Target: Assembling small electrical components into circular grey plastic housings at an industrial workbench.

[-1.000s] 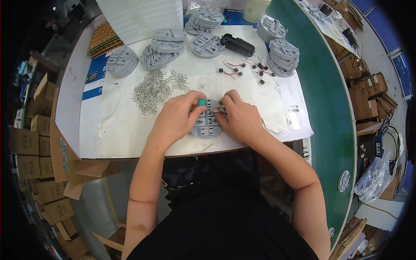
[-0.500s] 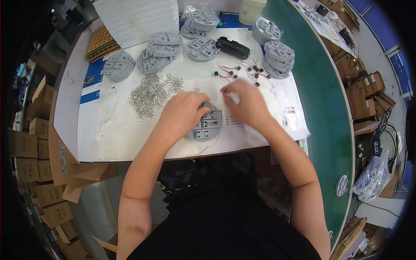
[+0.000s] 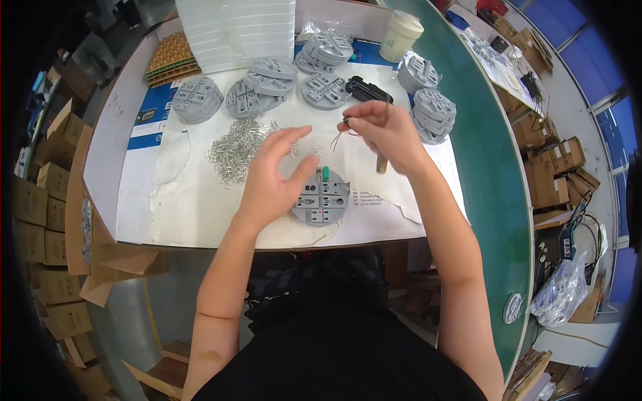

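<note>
In front of me a round grey plastic plate (image 3: 319, 215) lies on the paper-covered bench, with slots on top and a small green piece (image 3: 326, 174) at its far edge. My left hand (image 3: 271, 182) hovers at the plate's left side, thumb and fingers spread, holding nothing. Beyond the plate to the right, my right hand (image 3: 389, 137) is raised and pinches a small black part with thin wires (image 3: 346, 123). From under that hand sticks the short brownish end of a thing (image 3: 381, 164); its kind is hidden.
Bent metal pins (image 3: 235, 152) lie heaped at the left. Stacks of grey plates (image 3: 197, 100) line the back, beside a black case (image 3: 368, 90) and a pale tub (image 3: 401, 37). White foam trays (image 3: 237, 33) stand at the back left. A green bench strip (image 3: 491, 220) runs along the right.
My left hand has let go of the plate and opened, moving left. My right hand now holds the wired black part up. The green piece shows fully on the plate.
</note>
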Tool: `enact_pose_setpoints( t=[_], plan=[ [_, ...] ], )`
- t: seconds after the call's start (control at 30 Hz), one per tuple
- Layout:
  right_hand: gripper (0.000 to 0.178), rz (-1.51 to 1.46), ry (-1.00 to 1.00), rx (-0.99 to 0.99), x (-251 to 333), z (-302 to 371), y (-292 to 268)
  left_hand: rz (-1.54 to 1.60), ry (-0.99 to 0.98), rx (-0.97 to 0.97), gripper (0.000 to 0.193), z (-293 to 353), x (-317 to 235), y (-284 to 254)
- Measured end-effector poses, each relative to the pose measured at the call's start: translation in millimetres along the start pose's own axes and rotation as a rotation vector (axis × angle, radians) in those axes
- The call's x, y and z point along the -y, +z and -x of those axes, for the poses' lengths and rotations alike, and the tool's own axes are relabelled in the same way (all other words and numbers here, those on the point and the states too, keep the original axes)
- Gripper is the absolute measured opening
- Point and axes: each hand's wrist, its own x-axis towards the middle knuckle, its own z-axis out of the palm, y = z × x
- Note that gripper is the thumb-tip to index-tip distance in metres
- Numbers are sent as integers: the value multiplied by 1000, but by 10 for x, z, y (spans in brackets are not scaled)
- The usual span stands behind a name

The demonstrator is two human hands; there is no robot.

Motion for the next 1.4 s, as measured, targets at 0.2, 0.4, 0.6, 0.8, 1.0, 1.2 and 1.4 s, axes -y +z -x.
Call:
enact_pose_setpoints(
  t=[0.2, 0.4, 0.6, 0.8, 1.0, 1.2, 1.4],
  plan=[
    [27, -193, 77, 38, 39, 490, 202, 553, -257, 152, 38, -119, -243, -53],
    [25, -104, -99, -31, -31, 730, 391, 488, -303, 185, 22, 13, -247, -1],
    [23, 363, -467, -17, -261, 774, 308, 522, -401, 295, 19, 108, -182, -52],
    [16, 765, -395, -82, -385, 994, 394, -147, -66, 239, 10, 345, -25, 109],
    [12, 979, -422, -44, -399, 1028, 479, -89, -53, 145, 10, 458, 48, 253],
    [7, 1158, -447, -39, -423, 1066, 548, -28, -91, 93, 12, 504, 94, 289],
    [15, 1527, -580, 77, -597, 1232, 708, -36, -100, 123, 13, 472, 72, 269]
  ],
)
